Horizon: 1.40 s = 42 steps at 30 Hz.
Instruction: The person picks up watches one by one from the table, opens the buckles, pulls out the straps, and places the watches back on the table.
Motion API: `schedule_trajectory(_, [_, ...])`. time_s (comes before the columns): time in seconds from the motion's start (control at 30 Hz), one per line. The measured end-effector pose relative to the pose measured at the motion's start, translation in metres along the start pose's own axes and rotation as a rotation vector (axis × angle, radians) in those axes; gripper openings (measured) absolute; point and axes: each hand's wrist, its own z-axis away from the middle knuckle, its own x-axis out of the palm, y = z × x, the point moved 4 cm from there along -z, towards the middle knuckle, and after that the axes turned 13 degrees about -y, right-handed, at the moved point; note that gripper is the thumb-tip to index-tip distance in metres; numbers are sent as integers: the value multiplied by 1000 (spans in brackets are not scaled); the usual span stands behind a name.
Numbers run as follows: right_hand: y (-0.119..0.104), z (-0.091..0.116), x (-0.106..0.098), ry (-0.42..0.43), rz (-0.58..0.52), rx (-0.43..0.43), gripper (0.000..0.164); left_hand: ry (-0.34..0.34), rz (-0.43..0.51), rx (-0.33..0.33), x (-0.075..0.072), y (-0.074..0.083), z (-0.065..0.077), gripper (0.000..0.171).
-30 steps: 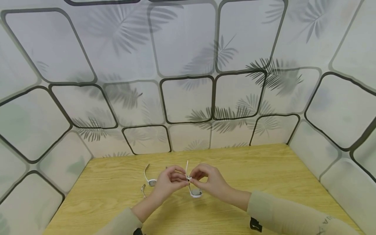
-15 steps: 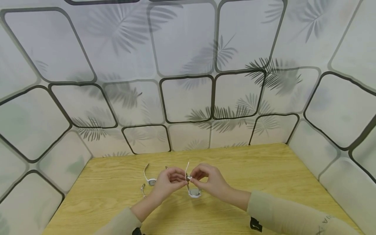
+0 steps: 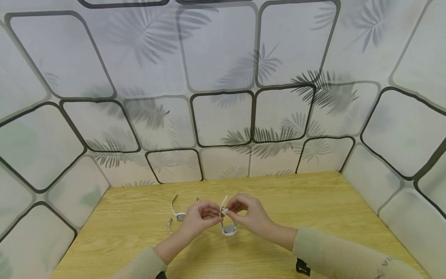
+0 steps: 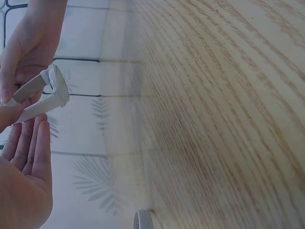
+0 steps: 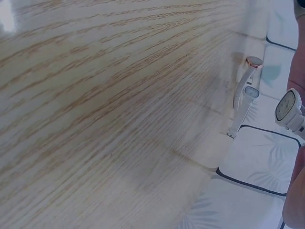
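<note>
A white wristwatch (image 3: 229, 230) hangs in the air above the table, its dial low and its strap ends raised between my two hands. My left hand (image 3: 198, 219) pinches the strap on one side, its other fingers stretched out behind it in the left wrist view. With thumb and forefinger, my right hand (image 3: 252, 215) pinches the strap near the buckle (image 3: 224, 209). In the left wrist view the strap (image 4: 40, 107) bends into a loop below the fingers. The round dial (image 5: 287, 106) shows in the right wrist view; the fingertips partly hide the buckle.
On the wooden table (image 3: 296, 197), left of the hands, lies a white watch (image 3: 179, 216). Another strap end (image 3: 170, 224) shows nearer, partly behind the left arm. The right wrist view shows a watch with a rose-coloured rim (image 5: 255, 62). A patterned cloth wall (image 3: 223, 116) encloses the table.
The hanging watch's dial has swung slightly left, and the free strap end has tilted to the right and lower. Both hands stay nearly in place, still pinching the strap.
</note>
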Motion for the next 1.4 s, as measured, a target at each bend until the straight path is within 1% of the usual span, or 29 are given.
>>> schedule_trajectory(0.1, [1, 1, 0, 6, -4, 0, 10, -4, -8, -1, 0, -1, 1, 24])
schedule_trajectory(0.3, [1, 1, -1, 23, -13, 2, 9, -5, -10, 19, 0, -2, 3, 23])
schedule_trajectory(0.5, [1, 1, -5, 42, -40, 18, 8, 6, 1, -6, -2, -4, 4, 27])
schedule_trajectory(0.57, [1, 2, -6, 47, -55, 34, 9, 8, 8, -9, -3, -4, 5, 29])
schedule_trajectory(0.8, [6, 3, -9, 74, -116, 111, 10, 15, 40, -17, -6, -2, 9, 26])
schedule_trajectory(0.97, [9, 3, -11, 108, -163, 169, 10, 42, 74, -35, -8, -4, 11, 31])
schedule_trajectory(1.03, [10, 3, -11, 114, -186, 185, 11, 53, 92, -41, -10, -5, 12, 30])
schedule_trajectory(1.2, [12, 3, -11, 120, -230, 219, 13, 73, 126, -34, -13, -7, 14, 28])
schedule_trajectory(1.4, [14, 2, -11, 148, -302, 265, 14, 91, 183, -26, -13, -8, 14, 29])
